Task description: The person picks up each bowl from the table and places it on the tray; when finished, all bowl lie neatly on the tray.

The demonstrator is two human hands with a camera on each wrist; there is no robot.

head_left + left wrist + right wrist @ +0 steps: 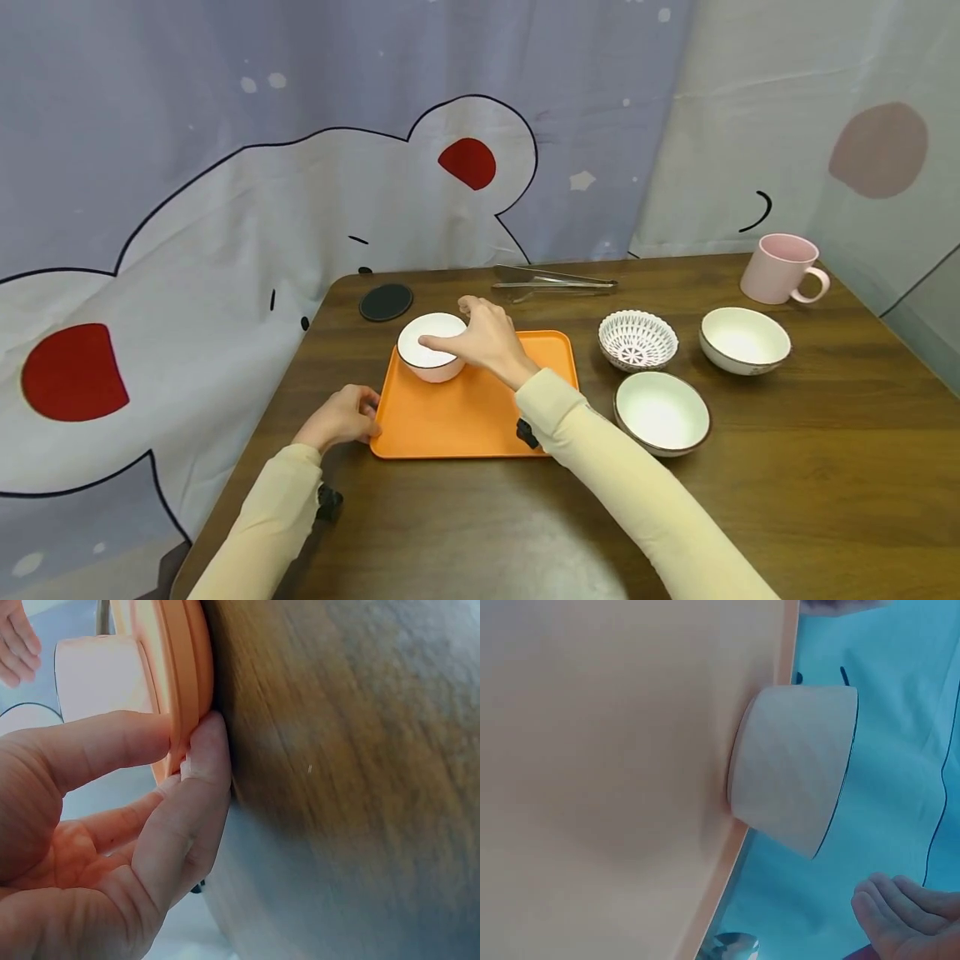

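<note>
An orange tray [457, 421] lies on the wooden table, and my left hand [347, 417] pinches its left edge. The left wrist view shows the thumb [112, 742] on the rim's upper side and fingers [206, 750] against its underside. A white bowl [433, 367] with a thin dark rim stands upright at the tray's back left corner. Over that bowl's right side hovers my right hand [483, 337], thumb and fingers spread apart. In the right wrist view its fingers [900, 915] are apart from the bowl [795, 761].
Right of the tray are a patterned bowl [637, 340] and two cream bowls [663, 412], [746, 342]. A pink mug [780, 271] stands at the back right. Metal tongs [555, 282] and a dark round coaster [386, 302] lie behind the tray, before a printed curtain [300, 208].
</note>
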